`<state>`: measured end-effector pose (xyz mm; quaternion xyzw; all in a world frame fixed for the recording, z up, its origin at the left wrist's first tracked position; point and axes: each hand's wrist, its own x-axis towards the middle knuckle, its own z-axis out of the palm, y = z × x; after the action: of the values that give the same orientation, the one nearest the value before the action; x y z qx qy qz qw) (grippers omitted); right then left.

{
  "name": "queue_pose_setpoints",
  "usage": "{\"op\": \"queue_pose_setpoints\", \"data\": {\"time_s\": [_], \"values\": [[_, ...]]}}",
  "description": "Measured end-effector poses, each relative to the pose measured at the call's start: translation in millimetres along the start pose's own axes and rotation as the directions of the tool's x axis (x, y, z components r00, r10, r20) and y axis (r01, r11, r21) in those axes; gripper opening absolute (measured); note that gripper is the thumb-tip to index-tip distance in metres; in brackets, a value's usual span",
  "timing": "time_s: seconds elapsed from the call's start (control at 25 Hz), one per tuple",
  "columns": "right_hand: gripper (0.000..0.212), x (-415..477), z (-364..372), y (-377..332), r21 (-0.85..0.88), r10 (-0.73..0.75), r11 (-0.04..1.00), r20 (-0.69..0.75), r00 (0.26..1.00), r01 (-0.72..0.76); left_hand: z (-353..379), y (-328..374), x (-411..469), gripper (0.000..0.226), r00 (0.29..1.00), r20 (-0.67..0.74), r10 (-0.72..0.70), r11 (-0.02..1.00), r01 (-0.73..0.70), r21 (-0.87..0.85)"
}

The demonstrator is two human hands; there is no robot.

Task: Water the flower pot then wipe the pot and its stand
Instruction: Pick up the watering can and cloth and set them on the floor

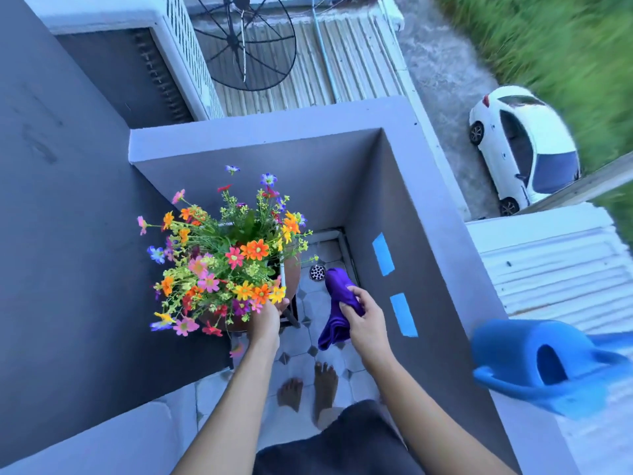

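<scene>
Balcony, seen from above: your left grip (265, 317) holds the near rim of the terracotta flower pot (293, 274) at centre frame, its bright flowers (222, 255) spilling towards the left. The pot sits on a black stand (291, 316) over the tiled floor (298, 341). Your right grip (366, 325), just right of the pot, is curled round a purple cloth (337, 303), whose upper end shows beside the floor drain (317, 272). A blue watering can (534, 363) rests on the parapet (517, 430) at lower right, well apart from both grips
</scene>
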<state>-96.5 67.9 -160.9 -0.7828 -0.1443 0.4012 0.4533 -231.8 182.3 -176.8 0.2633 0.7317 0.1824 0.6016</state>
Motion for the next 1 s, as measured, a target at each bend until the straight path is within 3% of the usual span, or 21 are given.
{"op": "queue_pose_setpoints", "data": {"time_s": [0.24,0.32,0.44,0.6,0.72,0.88,1.0], "values": [[0.028,-34.8,-10.3,-17.4,0.111,-0.019,0.993,-0.065,0.998,0.027,-6.2,-3.2,-40.2,0.027,0.962,0.272,0.033,0.979,-0.085,0.185],[0.029,-50.8,-22.9,-24.4,0.113,-0.050,0.992,-0.105,0.993,0.062,-2.8,-2.8,-58.9,0.028,0.922,0.378,0.090,0.935,-0.209,0.286],[0.033,-76.2,-48.5,-41.6,0.114,-0.121,0.983,-0.197,0.973,0.145,6.3,20.6,-95.1,0.017,0.827,0.506,0.244,0.860,-0.426,0.281],[0.031,-114.9,-98.0,-73.2,0.174,-0.202,0.945,-0.358,0.912,0.278,32.5,60.2,-154.7,0.014,0.662,0.633,0.401,0.762,-0.624,0.170],[0.032,-150.7,-143.2,-87.9,0.244,-0.208,0.901,-0.481,0.852,0.358,61.2,70.9,-207.9,0.016,0.489,0.738,0.466,0.658,-0.749,0.080],[0.033,-187.5,-197.5,-79.7,0.322,-0.122,0.853,-0.643,0.756,0.411,103.6,51.4,-261.4,0.015,0.268,0.861,0.433,0.506,-0.862,0.014],[0.030,-209.8,-233.3,-58.3,0.333,-0.048,0.844,-0.734,0.678,0.420,136.6,24.3,-291.2,0.015,0.121,0.921,0.370,0.334,-0.943,-0.010]]}}
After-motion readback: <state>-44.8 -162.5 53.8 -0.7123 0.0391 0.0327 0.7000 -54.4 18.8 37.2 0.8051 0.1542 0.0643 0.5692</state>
